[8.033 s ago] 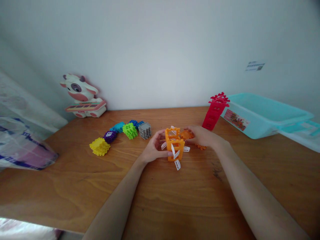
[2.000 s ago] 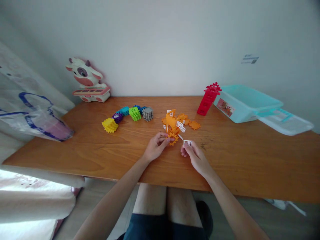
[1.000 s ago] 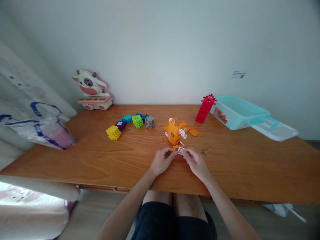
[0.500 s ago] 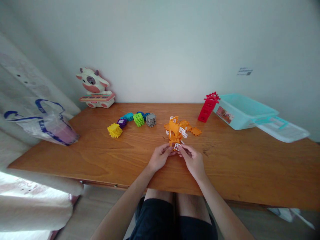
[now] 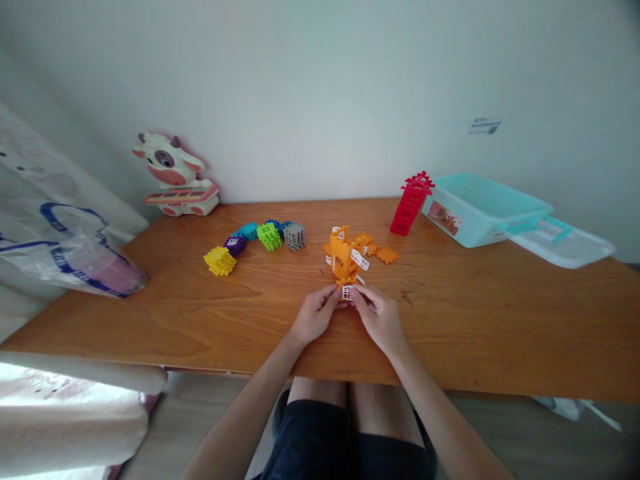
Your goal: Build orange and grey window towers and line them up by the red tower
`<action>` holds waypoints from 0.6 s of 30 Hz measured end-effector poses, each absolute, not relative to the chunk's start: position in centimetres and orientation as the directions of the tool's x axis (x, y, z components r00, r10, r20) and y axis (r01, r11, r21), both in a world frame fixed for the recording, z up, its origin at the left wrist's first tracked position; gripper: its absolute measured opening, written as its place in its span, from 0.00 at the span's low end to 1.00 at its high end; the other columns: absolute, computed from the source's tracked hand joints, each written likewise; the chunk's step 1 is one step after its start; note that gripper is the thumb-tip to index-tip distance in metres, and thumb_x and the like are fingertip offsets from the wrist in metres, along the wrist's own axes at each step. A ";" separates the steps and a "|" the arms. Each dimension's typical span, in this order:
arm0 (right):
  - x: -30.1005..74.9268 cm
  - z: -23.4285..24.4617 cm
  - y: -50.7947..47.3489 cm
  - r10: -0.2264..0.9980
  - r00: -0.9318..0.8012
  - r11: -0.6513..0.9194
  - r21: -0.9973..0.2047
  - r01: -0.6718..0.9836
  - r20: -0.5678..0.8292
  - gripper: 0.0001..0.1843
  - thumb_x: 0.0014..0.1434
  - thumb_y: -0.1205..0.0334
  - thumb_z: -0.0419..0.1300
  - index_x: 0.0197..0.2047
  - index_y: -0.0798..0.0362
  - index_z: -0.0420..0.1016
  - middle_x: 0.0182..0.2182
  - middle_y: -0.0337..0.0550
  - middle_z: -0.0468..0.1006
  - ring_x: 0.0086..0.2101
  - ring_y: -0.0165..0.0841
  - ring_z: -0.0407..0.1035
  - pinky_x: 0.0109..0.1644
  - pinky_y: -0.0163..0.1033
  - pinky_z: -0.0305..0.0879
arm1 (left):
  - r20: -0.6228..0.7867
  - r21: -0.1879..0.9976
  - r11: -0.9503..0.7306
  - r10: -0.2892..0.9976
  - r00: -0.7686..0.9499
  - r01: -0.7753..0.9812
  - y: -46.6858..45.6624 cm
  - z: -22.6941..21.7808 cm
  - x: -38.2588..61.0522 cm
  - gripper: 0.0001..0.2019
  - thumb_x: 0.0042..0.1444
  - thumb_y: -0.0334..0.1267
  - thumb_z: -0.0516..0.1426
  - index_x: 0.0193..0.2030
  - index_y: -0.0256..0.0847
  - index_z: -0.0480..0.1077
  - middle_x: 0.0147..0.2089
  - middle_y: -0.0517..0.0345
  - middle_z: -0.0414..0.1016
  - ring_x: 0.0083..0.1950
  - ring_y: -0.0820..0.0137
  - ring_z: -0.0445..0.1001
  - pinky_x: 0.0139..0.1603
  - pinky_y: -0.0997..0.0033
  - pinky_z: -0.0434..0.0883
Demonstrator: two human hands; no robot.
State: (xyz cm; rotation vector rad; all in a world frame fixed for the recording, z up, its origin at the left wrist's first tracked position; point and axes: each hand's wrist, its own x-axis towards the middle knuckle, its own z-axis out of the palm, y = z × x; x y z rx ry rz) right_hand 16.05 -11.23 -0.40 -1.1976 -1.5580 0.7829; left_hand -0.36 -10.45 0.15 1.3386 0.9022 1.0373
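An orange interlocking-block model [image 5: 343, 257] stands on the wooden table [image 5: 480, 320], with small white window pieces sticking out from its sides. One more white window piece [image 5: 347, 292] sits at its lower front. My right hand [image 5: 377, 319] pinches that piece against the model's base. My left hand [image 5: 315, 315] presses its fingertips on the orange base from the left. Flat loose orange pieces [image 5: 387, 255] lie just behind and to the right, partly hidden by the model.
Several block cubes lie in a curved row left of the model, from a yellow one [image 5: 220, 261] to a grey one [image 5: 295, 235]. A red block tower [image 5: 410, 210] and a turquoise plastic bin [image 5: 480, 210] stand far right. A cow toy [image 5: 173, 175] stands far left.
My hands have come together at the model's base. The white piece has moved from between my fingers in front of the model up against its lower front.
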 end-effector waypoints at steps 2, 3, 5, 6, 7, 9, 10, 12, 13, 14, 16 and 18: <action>16.1 -0.3 -11.3 0.946 -0.040 0.316 -0.889 0.332 0.321 0.15 0.66 0.51 0.57 0.47 0.47 0.82 0.42 0.47 0.84 0.41 0.41 0.79 0.44 0.43 0.76 | 0.068 0.996 -0.046 0.949 0.309 -0.076 -10.5 0.3 -0.3 0.19 0.61 0.53 0.57 0.47 0.41 0.77 0.50 0.53 0.81 0.50 0.62 0.79 0.55 0.62 0.77; 16.1 -0.3 -11.3 0.947 -0.028 0.311 -0.890 0.333 0.321 0.15 0.65 0.51 0.57 0.47 0.47 0.82 0.42 0.47 0.84 0.40 0.41 0.79 0.44 0.43 0.76 | 0.066 0.996 -0.043 0.949 0.308 -0.082 -10.5 0.3 -0.3 0.19 0.61 0.53 0.58 0.47 0.41 0.77 0.50 0.53 0.81 0.50 0.61 0.79 0.55 0.61 0.77; 16.0 -0.3 -11.3 0.953 0.015 0.284 -0.908 0.307 0.304 0.15 0.65 0.51 0.58 0.47 0.47 0.81 0.41 0.47 0.85 0.37 0.41 0.80 0.43 0.44 0.77 | 0.059 0.995 -0.032 0.949 0.309 -0.091 -10.5 0.4 -0.4 0.19 0.60 0.54 0.58 0.47 0.41 0.77 0.50 0.53 0.81 0.50 0.61 0.79 0.55 0.61 0.77; 16.0 -0.3 -11.3 0.958 0.029 0.267 -0.921 0.283 0.287 0.15 0.64 0.50 0.59 0.47 0.48 0.81 0.41 0.47 0.85 0.36 0.41 0.80 0.43 0.45 0.77 | 0.056 0.995 -0.029 0.949 0.309 -0.091 -10.5 0.4 -0.4 0.19 0.60 0.54 0.58 0.47 0.40 0.77 0.50 0.53 0.81 0.50 0.61 0.79 0.55 0.61 0.77; 16.0 -0.3 -11.3 0.963 0.031 0.252 -0.933 0.257 0.268 0.16 0.64 0.50 0.59 0.47 0.48 0.81 0.40 0.48 0.85 0.36 0.41 0.80 0.43 0.45 0.78 | 0.054 0.996 -0.028 0.950 0.308 -0.088 -10.5 0.4 -0.4 0.20 0.60 0.54 0.59 0.46 0.40 0.77 0.49 0.53 0.81 0.49 0.61 0.79 0.55 0.61 0.77; 15.9 -0.4 -11.4 0.969 0.008 0.240 -0.946 0.220 0.248 0.15 0.63 0.49 0.60 0.47 0.48 0.81 0.41 0.47 0.85 0.37 0.42 0.80 0.43 0.46 0.79 | 0.056 0.996 -0.031 0.950 0.306 -0.087 -10.5 0.4 -0.4 0.20 0.60 0.54 0.58 0.46 0.40 0.77 0.50 0.52 0.81 0.49 0.62 0.80 0.55 0.61 0.77; 15.9 -0.4 -11.4 0.968 -0.004 0.244 -0.946 0.213 0.249 0.15 0.63 0.49 0.60 0.46 0.48 0.81 0.41 0.47 0.85 0.37 0.42 0.81 0.43 0.46 0.79 | 0.059 0.995 -0.033 0.950 0.306 -0.089 -10.5 0.4 -0.4 0.20 0.60 0.55 0.58 0.46 0.40 0.77 0.50 0.52 0.81 0.48 0.62 0.80 0.55 0.61 0.77; 15.9 -0.5 -11.5 0.962 -0.011 0.268 -0.936 0.227 0.273 0.15 0.63 0.49 0.60 0.46 0.47 0.81 0.41 0.47 0.85 0.37 0.41 0.81 0.43 0.46 0.79 | 0.062 0.995 -0.034 0.949 0.308 -0.096 -10.5 0.5 -0.3 0.21 0.59 0.55 0.59 0.46 0.40 0.78 0.50 0.52 0.81 0.48 0.62 0.80 0.55 0.61 0.77; 15.9 -0.5 -11.5 0.957 -0.008 0.282 -0.928 0.244 0.289 0.14 0.64 0.50 0.60 0.46 0.47 0.81 0.41 0.47 0.85 0.37 0.41 0.81 0.44 0.46 0.79 | 0.064 0.995 -0.035 0.949 0.310 -0.096 -10.6 0.5 -0.3 0.21 0.59 0.55 0.59 0.46 0.40 0.77 0.50 0.52 0.81 0.49 0.62 0.80 0.55 0.60 0.77; 15.9 -0.5 -11.5 0.952 -0.005 0.296 -0.918 0.265 0.306 0.14 0.64 0.50 0.59 0.46 0.47 0.81 0.41 0.47 0.85 0.37 0.41 0.81 0.44 0.46 0.78 | 0.065 0.995 -0.039 0.948 0.312 -0.090 -10.6 0.5 -0.3 0.20 0.59 0.55 0.59 0.46 0.40 0.77 0.50 0.52 0.81 0.49 0.61 0.79 0.55 0.60 0.77; 15.9 -0.4 -11.6 0.943 -0.002 0.317 -0.898 0.306 0.333 0.14 0.64 0.51 0.59 0.46 0.46 0.81 0.41 0.46 0.85 0.38 0.41 0.80 0.44 0.45 0.78 | 0.071 0.996 -0.051 0.947 0.314 -0.072 -10.6 0.6 -0.3 0.20 0.60 0.54 0.58 0.47 0.41 0.77 0.50 0.53 0.81 0.50 0.61 0.79 0.55 0.61 0.77; 15.9 -0.3 -11.6 0.936 -0.001 0.333 -0.884 0.329 0.353 0.13 0.64 0.51 0.59 0.45 0.46 0.81 0.41 0.46 0.85 0.39 0.41 0.80 0.44 0.44 0.77 | 0.079 0.996 -0.064 0.946 0.315 -0.058 -10.7 0.5 -0.3 0.19 0.60 0.54 0.58 0.47 0.42 0.77 0.50 0.53 0.81 0.50 0.61 0.79 0.55 0.61 0.77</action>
